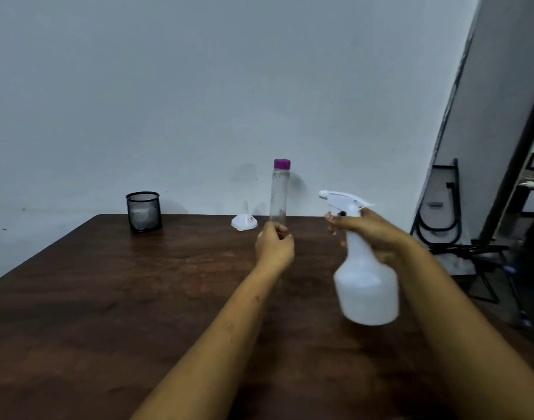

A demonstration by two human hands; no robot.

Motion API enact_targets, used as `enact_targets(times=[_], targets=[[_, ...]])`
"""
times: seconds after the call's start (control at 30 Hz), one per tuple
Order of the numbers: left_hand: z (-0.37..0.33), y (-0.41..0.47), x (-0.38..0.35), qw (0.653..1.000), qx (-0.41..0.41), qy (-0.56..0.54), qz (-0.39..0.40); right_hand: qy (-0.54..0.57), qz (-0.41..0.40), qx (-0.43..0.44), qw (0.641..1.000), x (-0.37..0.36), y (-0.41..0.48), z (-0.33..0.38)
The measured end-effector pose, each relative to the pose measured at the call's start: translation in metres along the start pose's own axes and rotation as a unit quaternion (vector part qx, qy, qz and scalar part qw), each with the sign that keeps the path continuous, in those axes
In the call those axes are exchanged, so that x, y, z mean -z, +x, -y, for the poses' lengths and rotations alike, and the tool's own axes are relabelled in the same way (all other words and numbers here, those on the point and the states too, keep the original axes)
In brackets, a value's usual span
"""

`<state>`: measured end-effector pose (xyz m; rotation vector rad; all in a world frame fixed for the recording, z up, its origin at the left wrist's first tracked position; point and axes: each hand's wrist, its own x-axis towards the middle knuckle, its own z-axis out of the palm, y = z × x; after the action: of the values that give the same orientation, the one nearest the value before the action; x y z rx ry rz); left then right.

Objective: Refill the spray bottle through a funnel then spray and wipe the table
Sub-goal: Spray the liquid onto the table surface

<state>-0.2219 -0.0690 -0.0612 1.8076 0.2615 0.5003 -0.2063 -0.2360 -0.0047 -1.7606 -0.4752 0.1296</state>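
A white spray bottle (367,286) with a white trigger head hangs in the air above the dark wooden table (138,298), gripped at its neck by my right hand (371,234). My left hand (274,247) is closed around the base of a tall clear bottle (279,195) with a purple cap, which stands upright near the table's far edge. A small white funnel (244,221) rests upside down on the table just left of that bottle.
A black mesh cup (143,211) with something white inside stands at the far left of the table. A pale wall runs behind the table. Black metal frames and a folded chair (441,207) lean at the right beyond the table edge.
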Motion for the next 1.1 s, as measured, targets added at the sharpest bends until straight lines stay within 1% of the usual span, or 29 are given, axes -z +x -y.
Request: enact_targets(times=[0.07,0.13,0.2,0.27,0.4,0.5,0.67,0.87,1.0,1.1], targets=[[0.008,-0.006,-0.015,0.999,0.02,0.019,0.046,-0.055,-0.009,-0.03,0.998,0.03,-0.011,0.0],[0.014,-0.012,-0.032,0.996,0.027,0.035,0.081,-0.113,-0.021,-0.079,0.99,0.056,-0.022,-0.004],[0.019,-0.018,-0.046,0.993,0.022,0.059,0.102,-0.168,-0.041,-0.123,0.977,0.077,-0.03,-0.012],[0.023,-0.02,-0.055,0.99,0.014,0.084,0.111,-0.201,-0.053,-0.152,0.966,0.092,-0.036,-0.021],[0.027,-0.018,-0.069,0.986,0.005,0.113,0.124,-0.187,-0.08,-0.175,0.963,0.109,-0.037,-0.036],[0.029,-0.016,-0.075,0.985,0.001,0.118,0.128,-0.18,-0.084,-0.191,0.961,0.111,-0.031,-0.043],[0.029,-0.014,-0.079,0.983,0.0,0.119,0.137,-0.139,-0.123,-0.184,0.965,0.106,-0.019,-0.049],[0.026,-0.013,-0.084,0.983,0.003,0.119,0.141,-0.147,-0.115,-0.204,0.961,0.11,-0.018,-0.048],[0.023,-0.014,-0.085,0.983,0.01,0.111,0.148,-0.132,-0.123,-0.176,0.968,0.108,-0.02,-0.046],[0.021,-0.015,-0.086,0.983,0.012,0.107,0.145,-0.16,-0.135,-0.156,0.965,0.11,-0.021,-0.045]])
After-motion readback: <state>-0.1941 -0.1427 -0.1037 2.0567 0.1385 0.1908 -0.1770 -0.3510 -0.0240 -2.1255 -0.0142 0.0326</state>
